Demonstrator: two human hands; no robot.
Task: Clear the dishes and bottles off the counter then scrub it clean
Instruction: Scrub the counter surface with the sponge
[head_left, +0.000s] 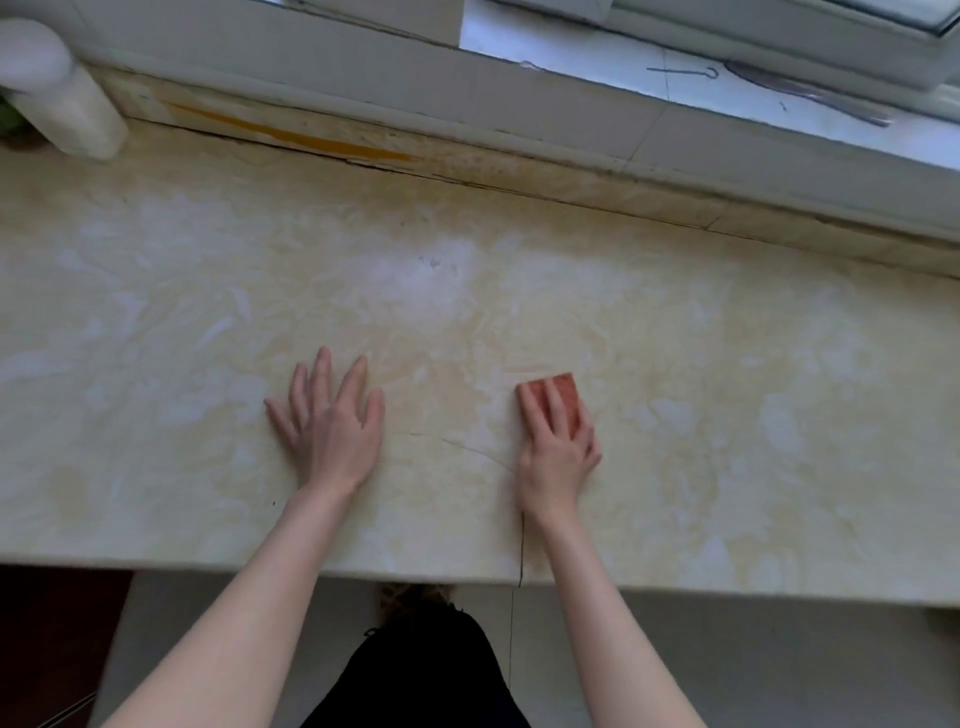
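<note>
The counter (467, 291) fills most of the view, a pale cream, marbled surface streaked with whitish smears and yellowish patches. Along the counter's back edge runs a low lip with a grimy seam and an orange stain (291, 136). Behind that lip rises a white window sill (571, 124), with a thin wire hook (691, 73) lying on it. Below the counter's front edge there is grey floor (779, 670) and the person's dark clothing (431, 670). Two bare forearms reach up over that front edge.

At the counter's far left corner, against the back lip, stands a white container (67, 104), partly cut off by the frame, so I cannot tell what it is.

The left hand (327, 421) lies palm down on the counter, left of centre and nearer the front edge than the back. Its fingers are straight and spread, and it holds nothing.

The right hand (558, 452) is to the right of it, well apart, at about the same depth on the counter. It presses on a reddish-orange sponge (563, 397) — the fingers lie straight along its top rather than wrapped round it. The sponge sits flat on the counter, its far end showing past the fingertips.

A thin dark crack (521, 545) runs from beside the right wrist down to the counter's front edge.
</note>
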